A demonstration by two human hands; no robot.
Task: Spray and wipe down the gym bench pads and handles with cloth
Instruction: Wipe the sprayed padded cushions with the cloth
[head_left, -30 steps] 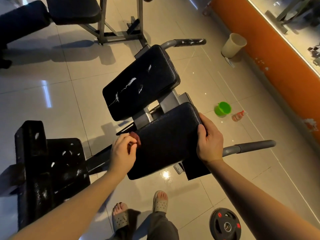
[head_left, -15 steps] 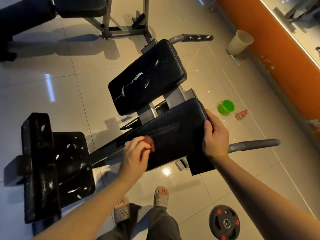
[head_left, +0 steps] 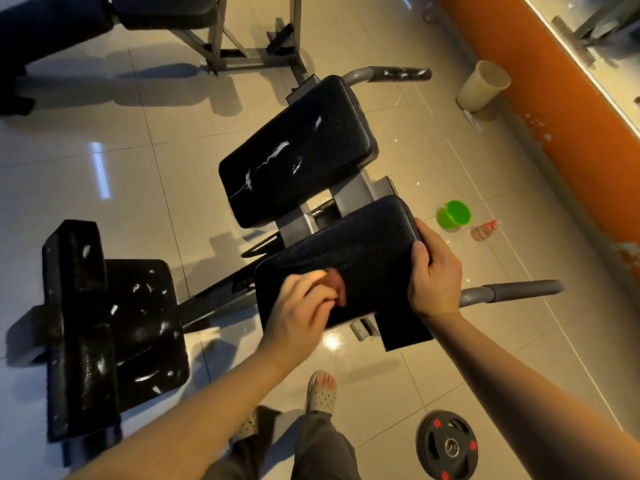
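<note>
Head view: my left hand (head_left: 304,304) pinches the cloth (head_left: 338,291) on the pad (head_left: 363,247), which stretches rightward to my right hand (head_left: 434,275) gripping its edge.

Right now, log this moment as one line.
step: wipe near pad | left hand: pinches reddish cloth on it | right hand: grips its right edge | far pad: white streaks

The black near pad (head_left: 363,251) sat tilted, my right grip (head_left: 434,271) curled round its right edge. My left grip (head_left: 301,306) held a small reddish cloth (head_left: 338,289) against its top. The far pad (head_left: 298,150) beyond bore white scuffs; a grey handle (head_left: 516,291) jutted rightward.
</note>
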